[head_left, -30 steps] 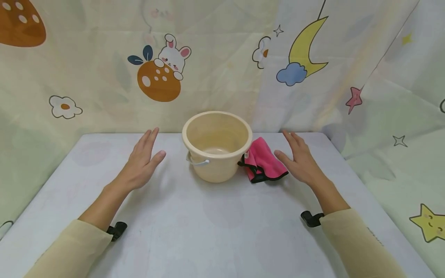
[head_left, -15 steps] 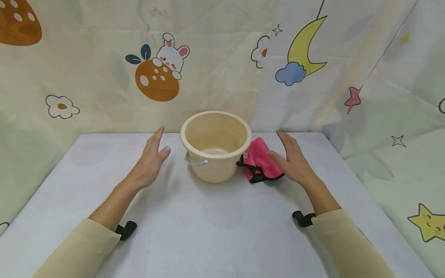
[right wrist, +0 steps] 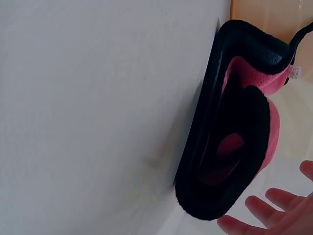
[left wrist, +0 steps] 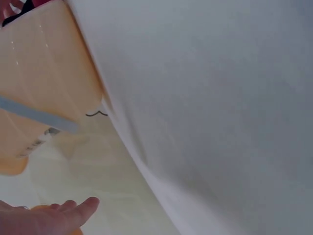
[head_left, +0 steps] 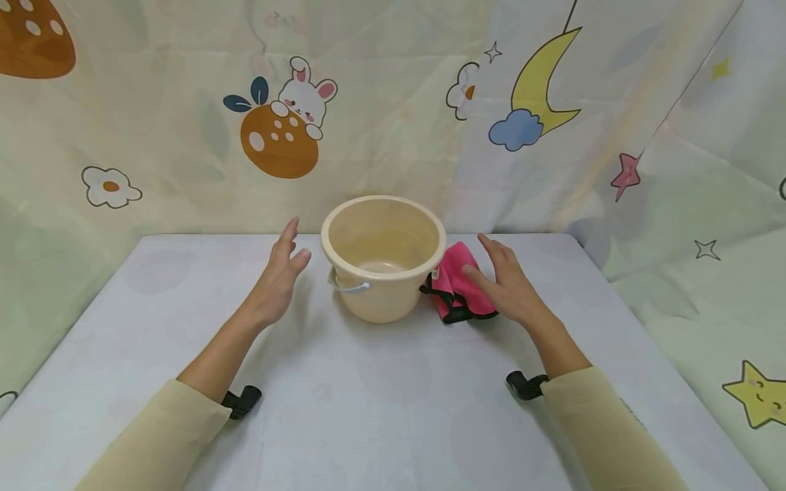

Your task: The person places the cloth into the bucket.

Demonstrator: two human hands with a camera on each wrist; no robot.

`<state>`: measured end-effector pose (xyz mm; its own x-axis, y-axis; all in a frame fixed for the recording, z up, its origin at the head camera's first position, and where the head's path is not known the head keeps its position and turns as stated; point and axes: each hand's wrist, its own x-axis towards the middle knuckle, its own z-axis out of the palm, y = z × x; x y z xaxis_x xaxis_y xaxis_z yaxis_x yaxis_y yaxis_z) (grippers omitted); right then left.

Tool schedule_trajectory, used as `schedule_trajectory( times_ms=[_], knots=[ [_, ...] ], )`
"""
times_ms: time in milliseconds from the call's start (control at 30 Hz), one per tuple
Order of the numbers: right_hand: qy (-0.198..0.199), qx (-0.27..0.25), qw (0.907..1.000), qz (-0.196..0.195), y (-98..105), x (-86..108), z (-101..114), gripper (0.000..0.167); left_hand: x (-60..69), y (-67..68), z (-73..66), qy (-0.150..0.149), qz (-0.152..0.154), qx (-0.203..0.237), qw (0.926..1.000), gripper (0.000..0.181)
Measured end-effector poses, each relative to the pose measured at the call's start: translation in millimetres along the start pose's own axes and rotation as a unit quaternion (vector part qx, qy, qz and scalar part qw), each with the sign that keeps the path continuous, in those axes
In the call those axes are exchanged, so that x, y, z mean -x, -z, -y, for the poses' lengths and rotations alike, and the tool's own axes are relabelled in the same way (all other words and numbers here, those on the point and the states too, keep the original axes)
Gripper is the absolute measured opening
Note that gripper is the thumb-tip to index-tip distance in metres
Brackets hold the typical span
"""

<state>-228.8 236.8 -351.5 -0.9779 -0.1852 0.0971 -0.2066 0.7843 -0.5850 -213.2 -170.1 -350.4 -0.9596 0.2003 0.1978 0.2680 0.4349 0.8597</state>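
Note:
A cream bucket stands upright near the back of the table, its pale handle hanging down at the front left. Against its right side lies a folded pink cloth with black edging, also large in the right wrist view. My left hand hovers left of the bucket, fingers extended, holding nothing and apart from it. My right hand is beside the cloth, fingers extended, covering part of its right side in the head view; whether it touches the cloth I cannot tell.
The white table ends at a patterned curtain hanging behind it and at both sides. A black wrist device sits at the left sleeve, another at the right sleeve.
Both hands have moved inward, the left one to the right toward the bucket, the right one to the left over the cloth's edge. Bucket and cloth have stayed in place.

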Motion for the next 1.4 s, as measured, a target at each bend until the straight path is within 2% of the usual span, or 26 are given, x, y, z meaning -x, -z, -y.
schedule_trajectory(
  times_ms=[333, 700, 1067, 1400],
  knots=[
    [-0.039, 0.001, 0.9986, 0.036, -14.6, -7.4, 9.4, 0.092, -9.3, -21.3, -5.8, -0.009, -0.01, 0.076, 0.997, 0.078],
    [-0.056, 0.014, 0.9967, 0.057, -30.5, -10.9, 18.4, 0.103, -19.5, -40.0, -12.9, -0.035, -0.008, 0.159, 0.9866, 0.078],
    [-0.059, 0.04, 0.9954, 0.065, -39.2, -13.2, 20.7, 0.104, -23.1, -48.1, -24.0, -0.02, -0.033, 0.168, 0.985, 0.083],
    [-0.034, 0.038, 0.9964, 0.067, -41.5, -13.9, 16.1, 0.09, -23.3, -55.2, -28.9, -0.012, -0.062, 0.193, 0.9792, 0.085]
  ],
)
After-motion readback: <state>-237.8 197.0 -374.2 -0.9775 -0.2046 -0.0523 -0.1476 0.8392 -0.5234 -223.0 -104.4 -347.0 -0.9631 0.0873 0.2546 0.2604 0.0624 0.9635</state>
